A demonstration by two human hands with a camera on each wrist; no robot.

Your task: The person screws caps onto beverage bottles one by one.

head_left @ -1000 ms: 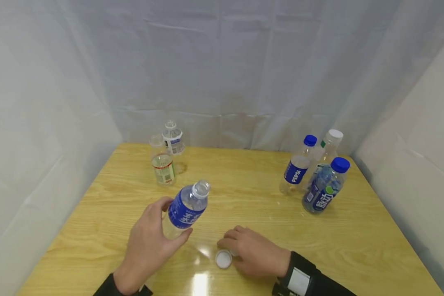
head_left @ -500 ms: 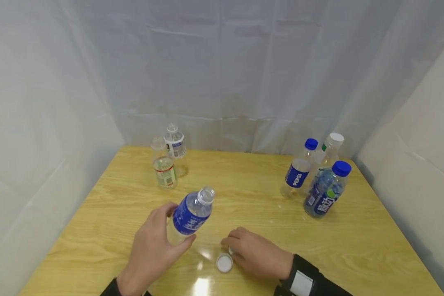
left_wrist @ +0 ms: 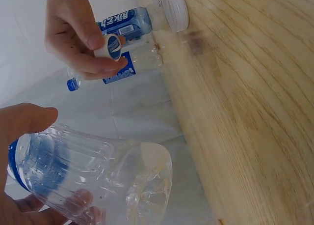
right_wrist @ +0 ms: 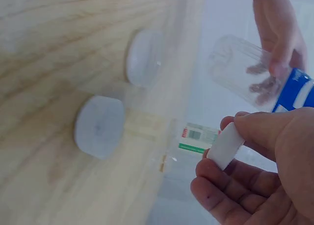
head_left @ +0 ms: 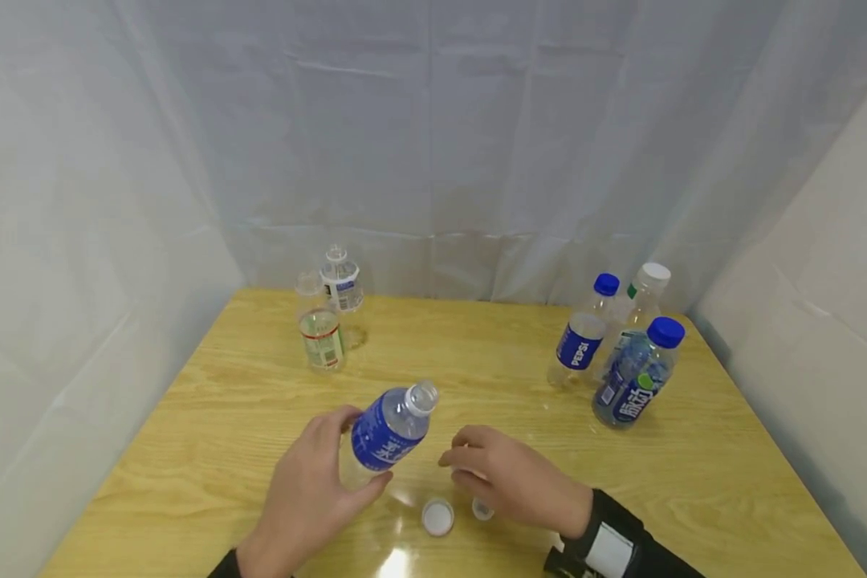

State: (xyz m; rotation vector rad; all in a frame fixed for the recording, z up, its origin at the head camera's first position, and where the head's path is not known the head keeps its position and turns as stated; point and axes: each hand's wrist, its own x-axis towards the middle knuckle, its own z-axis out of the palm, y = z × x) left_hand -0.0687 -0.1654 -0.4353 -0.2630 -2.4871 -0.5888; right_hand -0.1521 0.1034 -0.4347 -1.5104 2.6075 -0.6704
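Observation:
My left hand (head_left: 311,486) grips a clear plastic bottle (head_left: 384,433) with a blue label. Its uncapped mouth tilts up and to the right, and the base shows above the table in the left wrist view. Close by on the right, my right hand (head_left: 516,480) pinches a white bottle cap (right_wrist: 225,146) between thumb and fingers, raised off the table. In the left wrist view, that cap shows a blue print on its top. Below the hands, two more caps lie on the table: a white cap (head_left: 437,517) and a paler cap (head_left: 482,509) partly under my right hand.
Two uncapped clear bottles, one with a green-and-red label (head_left: 323,339) and one with a white-and-blue label (head_left: 343,287), stand back left. At the right stand a Pepsi bottle (head_left: 578,345), a white-capped bottle (head_left: 645,297) and a blue-capped bottle (head_left: 632,385). White sheeting (head_left: 433,144) surrounds the wooden table.
My right hand has lifted a white cap from the table, and the paler cap beside it has come into view. My left hand has moved the bottle right, closer to my right hand.

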